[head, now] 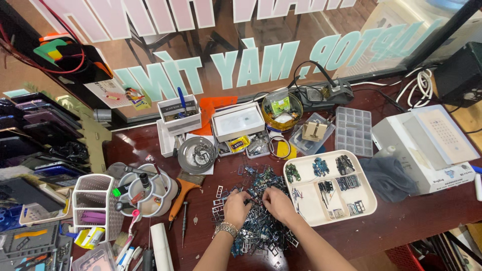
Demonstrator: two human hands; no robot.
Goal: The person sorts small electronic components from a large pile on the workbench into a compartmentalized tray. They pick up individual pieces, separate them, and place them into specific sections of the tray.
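spreading under everything is a dark reddish wooden table (401, 221), glossy and crowded, its near edge cut off by the frame. at the right sits a boxy white plastic machine (432, 145) with a flat top panel, and a crumpled dark grey cloth (389, 175) lies against its front. next comes a cream, rounded-square divided tray (304, 198), its compartments holding small dark and bluish parts too fine to make out. left of it lies a loose heap of small metal frames (261, 228), thin rectangular pieces, dark and blue-tinted, tangled so that single pieces are hard to tell apart. both hands rest on top of this heap, in the middle of the near table: the left hand (236, 208), with a metal wristband, has its fingers curled down into the pieces, and the right hand (277, 205) is bent the same way, touching the left; whether either pinches a piece is hidden by the knuckles. farther back stand a clear ridged plastic organiser box (354, 130), a round metal dish (197, 154) and an orange-handled tool (179, 198).
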